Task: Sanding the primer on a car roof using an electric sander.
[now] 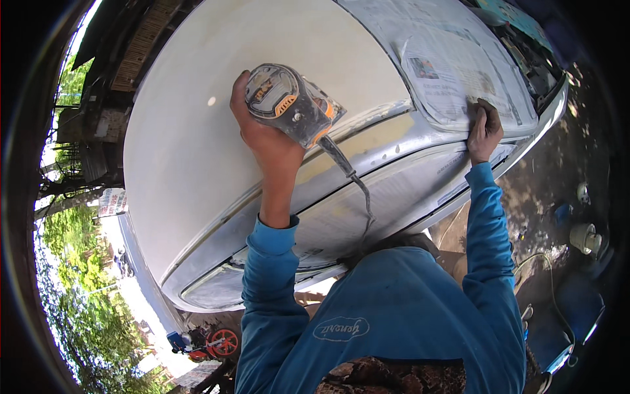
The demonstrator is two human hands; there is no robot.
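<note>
My left hand [266, 141] is wrapped around the body of a dusty black and orange electric sander [289, 102]. The sander sits on the pale, primer-coloured car roof [197, 131], close to the roof's side edge. A cord [363, 194] runs from it down past the car's side toward my body. Farther right, my right hand [484, 133] leans on the edge of the windshield area, fingers bent but loose, holding nothing. Under its fingertips lies newspaper [453, 79] that covers the windshield. More paper covers the side windows [394, 194].
Yellowish filler patches [400, 128] mark the roof rail. Beyond the windshield, the engine bay [525, 59] is exposed. On the ground at right are a cable [551, 282], a pale round object [584, 238] and a blue chair-like item [571, 322]. A motorcycle with a red wheel [223, 343] stands at lower left.
</note>
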